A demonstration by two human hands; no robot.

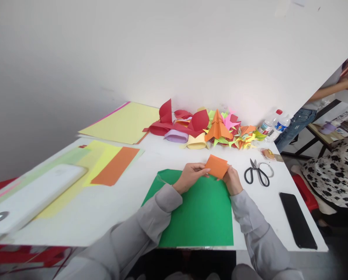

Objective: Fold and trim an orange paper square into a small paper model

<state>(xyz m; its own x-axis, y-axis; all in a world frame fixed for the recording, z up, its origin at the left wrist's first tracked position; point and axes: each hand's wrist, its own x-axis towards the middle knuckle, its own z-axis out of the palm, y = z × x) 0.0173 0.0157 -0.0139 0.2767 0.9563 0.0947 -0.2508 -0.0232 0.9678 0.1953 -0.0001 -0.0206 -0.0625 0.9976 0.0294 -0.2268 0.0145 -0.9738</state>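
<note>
Between my two hands is a small folded piece of orange paper, raised a little above a large green sheet. My left hand pinches its left edge with thumb and fingers. At the lower right edge, my right hand grips the same paper; some of its fingers are hidden behind it. To the right of that hand lie black-handled scissors with the blades slightly apart, beside a roll of clear tape.
Folded paper shapes, including an orange one and red ones, line the wall. Two bottles stand at the back right. A black phone lies front right. Orange strips and a white device are left. People are at right.
</note>
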